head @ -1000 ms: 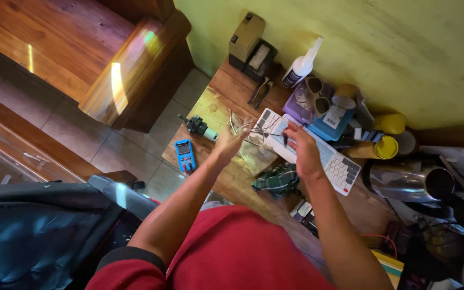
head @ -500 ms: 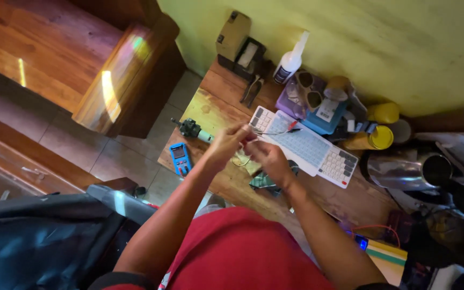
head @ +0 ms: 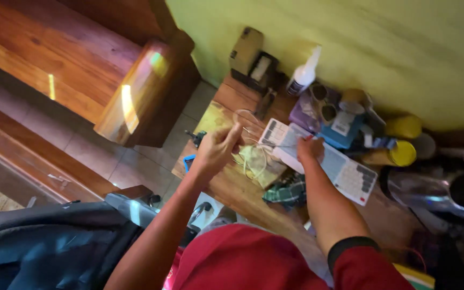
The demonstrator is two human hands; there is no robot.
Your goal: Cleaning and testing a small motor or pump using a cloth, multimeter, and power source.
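Left hand: the left hand is raised over the near left part of the table, fingers curled and pressed together, pinching one end of a pale wire.
Right hand: the right hand sits over the left end of the white keyboard, fingers closed; it seems to pinch the other end of the wire, where a small red bit shows by the fingertips, though blur makes the grip itself hard to tell.
Wire: thin and pale, it loops up and down beside the left hand, then runs as a nearly straight strand across to the right hand.
Long axis: the stretched strand lies roughly left to right, slightly rising toward the right hand, across the keyboard's left corner.
Which way from the hands: the wire lies between the two hands; the slack loops hang just beside the left one, over a yellowish pad on the table.
Nearer hand: the left hand is nearer the loops, the right hand nearer the straight end.
Around: a green checked cloth lies near the right wrist; a white squeeze bottle stands at the wall behind; yellow cans stand well to the right.
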